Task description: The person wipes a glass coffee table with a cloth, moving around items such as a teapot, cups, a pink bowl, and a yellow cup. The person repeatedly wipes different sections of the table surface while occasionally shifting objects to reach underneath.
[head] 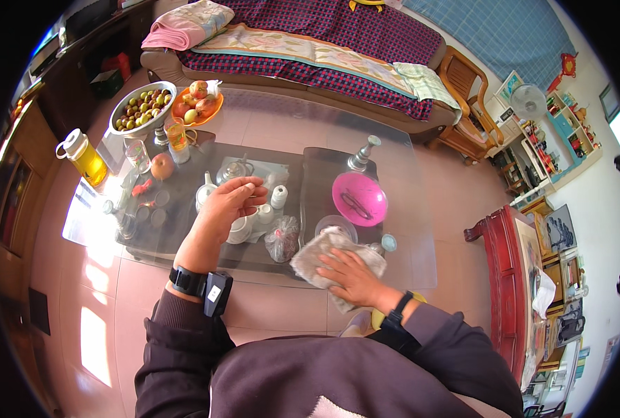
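My right hand (352, 277) lies flat with spread fingers on a fluffy grey-beige cloth (320, 253), at the near edge of a glass-topped coffee table (414, 261). Part of the cloth hangs below the hand. My left hand (234, 201) hovers over the table's middle, fingers loosely bent and nothing in it. Around it, apparently beneath the glass, are a white teapot (204, 192), a metal teapot (234, 170), white cups (265, 213) and a knotted clear plastic bag (282, 240) with dark contents. A pink bowl (364, 190) with what look like eyeglasses stands beyond the cloth.
At the far left are a metal bowl of jujubes (142, 109), an orange fruit basket (210, 117), a drinking glass (138, 157), an apple (162, 166) and a yellow-filled bottle (87, 162). Behind stands a covered sofa (310, 86); a red wooden cabinet (503, 271) is right.
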